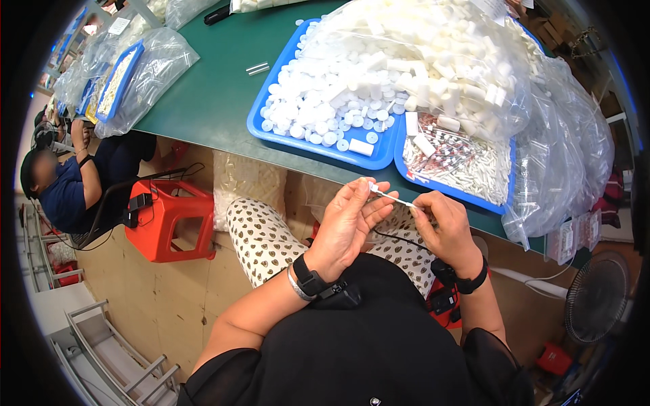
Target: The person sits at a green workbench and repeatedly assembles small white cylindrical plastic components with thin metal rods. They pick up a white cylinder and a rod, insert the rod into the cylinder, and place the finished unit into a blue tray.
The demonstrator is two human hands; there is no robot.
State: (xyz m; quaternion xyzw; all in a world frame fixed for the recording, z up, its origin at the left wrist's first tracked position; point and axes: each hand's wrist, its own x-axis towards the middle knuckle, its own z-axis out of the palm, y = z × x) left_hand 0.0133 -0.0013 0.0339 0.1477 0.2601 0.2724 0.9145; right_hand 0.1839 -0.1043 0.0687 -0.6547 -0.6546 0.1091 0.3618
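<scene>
My left hand is closed, thumb and forefinger pinching a small white piece at one end of a thin white stick. The stick slants across the gap between my hands, in front of the table edge. Its other end sits in the fingertips of my right hand, which is closed too. Just beyond is a blue tray of white discs and cylinders. Beside it, to the right, a second blue tray holds many small white sticks and reddish-brown and white parts, with a few white cylinders on top.
A large clear bag of cream foam-like cylinders leans over both trays. The green table carries small clear tubes. Left are a red stool and a seated person; a fan stands at right.
</scene>
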